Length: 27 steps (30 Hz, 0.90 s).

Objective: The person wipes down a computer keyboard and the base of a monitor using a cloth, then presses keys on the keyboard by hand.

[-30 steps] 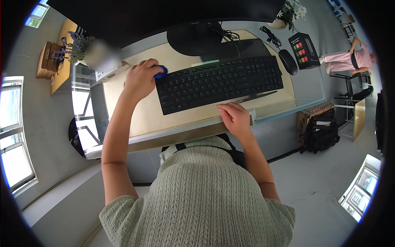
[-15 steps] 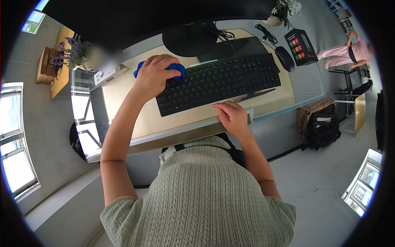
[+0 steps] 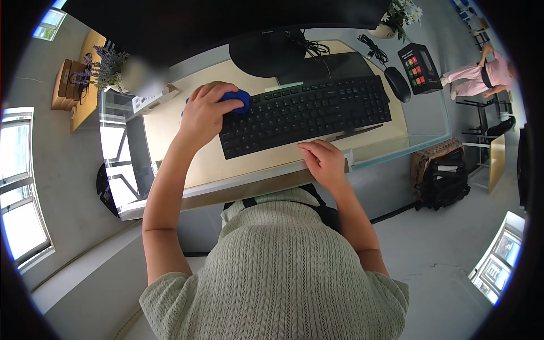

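Observation:
A crumpled blue cloth (image 3: pixel 242 101) is gripped under my left hand (image 3: pixel 205 110), at the upper left corner of the black keyboard (image 3: pixel 306 113). Part of the cloth is hidden by the fingers and palm. My right hand (image 3: pixel 327 162) rests at the front edge of the desk, its fingers curled in and nothing visible in them. Its fingertips are close to the keyboard's lower edge. A thin dark strip (image 3: pixel 357 132) lies just beyond this hand, along the keyboard's front.
A monitor stand (image 3: pixel 258 59) rises behind the keyboard, with a bundled cable (image 3: pixel 315 50) beside it. To the right are a black mouse (image 3: pixel 398 85), a black box (image 3: pixel 419 69) and a flower pot (image 3: pixel 385 30). A white box (image 3: pixel 154 100) sits left. A person (image 3: pixel 479 73) stands far right.
My left hand has slid a little left and toward me with the blue cloth, off the keyboard's corner. My right hand stays about where it was. The view has shifted slightly.

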Motion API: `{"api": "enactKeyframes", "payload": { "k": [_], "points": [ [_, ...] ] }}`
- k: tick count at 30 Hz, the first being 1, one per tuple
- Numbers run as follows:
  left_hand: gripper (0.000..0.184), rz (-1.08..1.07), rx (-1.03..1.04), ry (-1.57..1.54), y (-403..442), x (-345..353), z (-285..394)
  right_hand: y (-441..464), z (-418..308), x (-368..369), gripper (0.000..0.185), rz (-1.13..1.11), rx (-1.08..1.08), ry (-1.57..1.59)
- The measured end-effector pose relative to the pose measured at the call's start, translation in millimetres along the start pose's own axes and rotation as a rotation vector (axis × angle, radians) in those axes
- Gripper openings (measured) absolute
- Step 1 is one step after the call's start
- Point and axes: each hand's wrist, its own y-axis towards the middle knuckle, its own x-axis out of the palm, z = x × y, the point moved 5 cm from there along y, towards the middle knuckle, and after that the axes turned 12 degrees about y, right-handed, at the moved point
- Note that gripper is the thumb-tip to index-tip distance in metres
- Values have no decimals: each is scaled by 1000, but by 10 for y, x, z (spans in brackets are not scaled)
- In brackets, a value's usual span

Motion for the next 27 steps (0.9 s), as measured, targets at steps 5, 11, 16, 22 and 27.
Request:
{"api": "enactKeyframes", "payload": {
  "k": [5, 11, 16, 22, 27],
  "points": [
    [38, 2, -125, 100, -45, 91, -96, -3, 4, 0, 16, -12, 65, 5],
    [36, 27, -57, 1, -72, 115, -125, -11, 2, -1, 16, -7, 68, 7],
    [38, 21, -152, -74, -99, 3, -177, -3, 1, -7, 16, -11, 43, -8],
    [38, 9, -135, 107, -154, 60, -216, -23, 30, -2, 13, -28, 52, -11],
    [35, 16, -63, -27, -162, 47, -111, -10, 21, -5, 13, -25, 43, 0]
  ]
}}
